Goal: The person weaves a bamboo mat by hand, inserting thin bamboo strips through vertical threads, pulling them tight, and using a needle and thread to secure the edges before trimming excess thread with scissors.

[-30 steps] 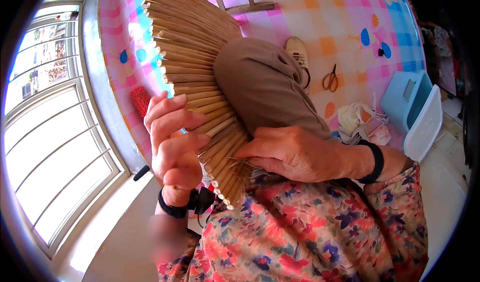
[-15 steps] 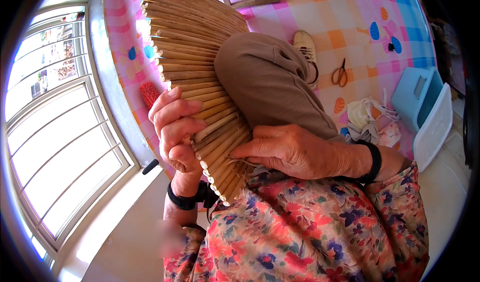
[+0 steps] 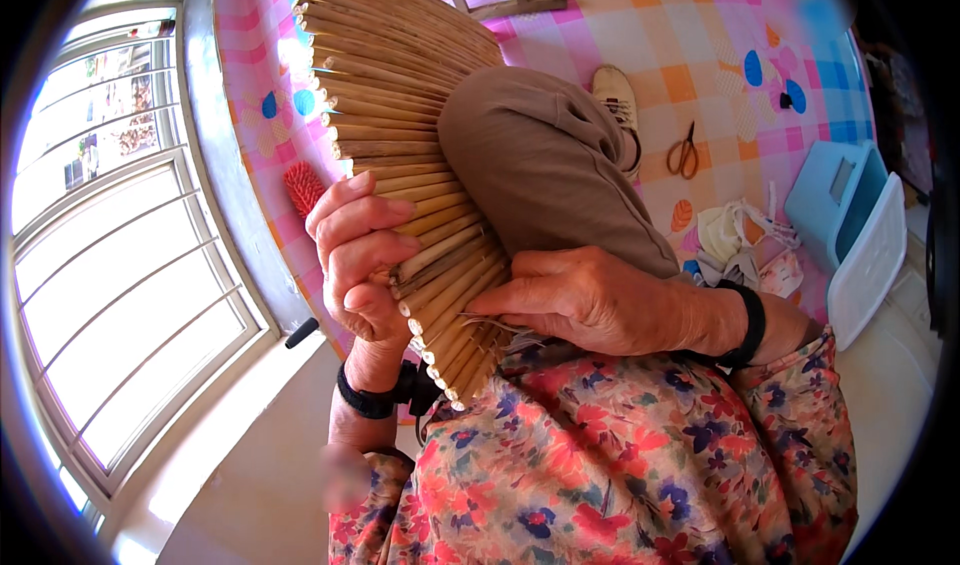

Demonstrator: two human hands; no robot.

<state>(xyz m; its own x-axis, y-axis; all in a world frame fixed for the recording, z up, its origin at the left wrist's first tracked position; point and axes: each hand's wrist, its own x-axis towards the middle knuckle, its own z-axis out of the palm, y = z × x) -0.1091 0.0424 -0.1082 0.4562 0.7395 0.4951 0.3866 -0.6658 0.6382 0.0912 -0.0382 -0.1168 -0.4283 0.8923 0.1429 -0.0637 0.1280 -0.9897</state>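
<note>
A long mat of tan reed stalks [image 3: 400, 95], bound side by side, stretches from the far left down across my raised knee to my lap. At its left edge, where the pale cut ends show, my left hand [image 3: 360, 250] is closed around the stalks near the mat's close end. My right hand [image 3: 585, 300] pinches thin fibre strands [image 3: 485, 320] against the near stalks, thumb and forefinger together. The binding under its fingertips is partly hidden. Loose strand ends hang just below the right hand.
Scissors with orange-brown handles [image 3: 684, 157] lie on the checked floor covering [image 3: 690, 55]. Right of them are crumpled cloths [image 3: 735, 240] and a light blue bin [image 3: 835, 200] with a white lid [image 3: 868, 260]. A red bristly object [image 3: 303, 187] lies by the barred window [image 3: 120, 295]. A wooden frame [image 3: 515, 5] stands at the far side.
The view has shifted slightly, so everything sits a little further right. Both hands keep nearly the same places on the mat, the right still pinching the strands.
</note>
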